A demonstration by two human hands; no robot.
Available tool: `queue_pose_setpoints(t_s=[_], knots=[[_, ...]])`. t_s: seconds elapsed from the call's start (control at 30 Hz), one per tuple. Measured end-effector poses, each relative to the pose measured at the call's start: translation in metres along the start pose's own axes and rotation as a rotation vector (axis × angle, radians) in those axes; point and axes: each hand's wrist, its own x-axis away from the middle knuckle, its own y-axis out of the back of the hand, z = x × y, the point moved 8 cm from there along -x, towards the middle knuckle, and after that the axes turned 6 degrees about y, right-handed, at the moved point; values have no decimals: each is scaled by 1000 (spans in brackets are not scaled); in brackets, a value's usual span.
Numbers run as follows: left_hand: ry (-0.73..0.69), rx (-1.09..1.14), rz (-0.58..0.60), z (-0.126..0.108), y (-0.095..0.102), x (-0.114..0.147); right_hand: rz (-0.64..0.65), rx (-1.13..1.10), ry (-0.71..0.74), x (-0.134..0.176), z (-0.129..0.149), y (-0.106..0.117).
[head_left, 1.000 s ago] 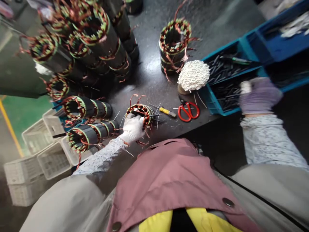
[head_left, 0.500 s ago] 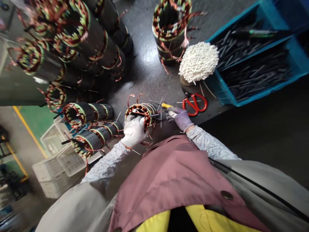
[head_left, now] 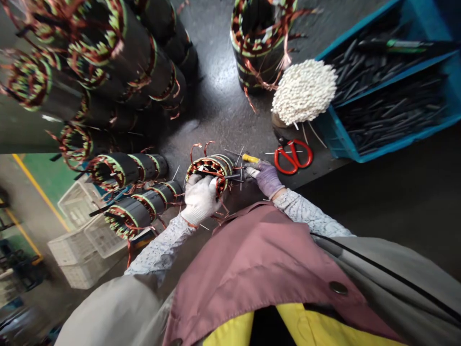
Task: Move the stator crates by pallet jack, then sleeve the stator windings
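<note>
Close to bench edge (head_left: pixel 319 169), right hand (head_left: pixel 267 178)

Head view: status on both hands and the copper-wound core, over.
Left hand on near rim of copper-wound core. Right hand beside it, near black tube; grip unclear. Yellow-handled tool close by, partly hidden behind right hand.

Gloved left fingers (head_left: pixel 210 186) curled, right fingers (head_left: pixel 253 171) nearby
</note>
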Motion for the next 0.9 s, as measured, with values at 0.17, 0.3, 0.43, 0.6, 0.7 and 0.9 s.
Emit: queue_pose_setpoints(t_s=[0.17, 0.3, 0.43, 0.6, 0.7, 0.9], knots=[[4, -7, -17, 0, 0, 2, 102, 174, 51, -7, 17, -3], [-11, -18, -37, 0, 2, 2, 191, 87, -69, -2, 15, -4], [-15, -20, 0, -2, 3, 0, 250, 76, -195, -1, 14, -20], [-6, 26, 52, -3, 4, -1, 429, 45, -323, 0, 20, -24], [9, 33, 72, -2, 1, 0, 550, 76, -418, 0, 17, -25], [9, 36, 66, -1, -2, 1, 578, 323, -271, -13, 23, -52]])
